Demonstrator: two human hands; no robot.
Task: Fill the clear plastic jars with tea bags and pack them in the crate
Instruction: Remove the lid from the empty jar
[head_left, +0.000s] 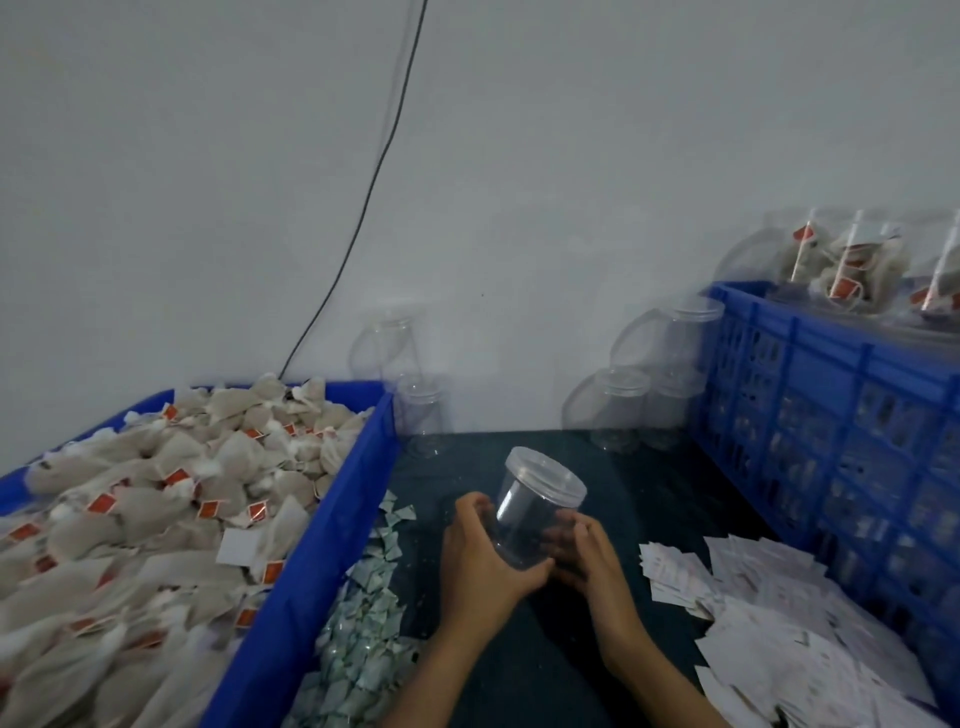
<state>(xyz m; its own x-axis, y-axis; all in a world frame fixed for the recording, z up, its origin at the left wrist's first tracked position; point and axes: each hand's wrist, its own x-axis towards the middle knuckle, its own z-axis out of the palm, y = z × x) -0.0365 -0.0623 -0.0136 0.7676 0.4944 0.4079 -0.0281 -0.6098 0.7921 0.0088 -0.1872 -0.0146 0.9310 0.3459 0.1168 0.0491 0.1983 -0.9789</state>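
Clear jar (535, 506), lidded, empty, tilted with its lid away from the person; held above the middle of the dark tabletop (519, 675) between both hands. Left hand (480, 564) curls round its lower left side, thumb under the base. Right hand (589, 553) cups its lower right side, fingers bent against the wall. Blue bin (291, 587) of tea bags (156, 499) at the left edge. Blue crate (831, 415) at the right edge, holding filled jars (852, 270). Empty jars (623, 410) along the far edge. White paper slips (769, 613) near right.
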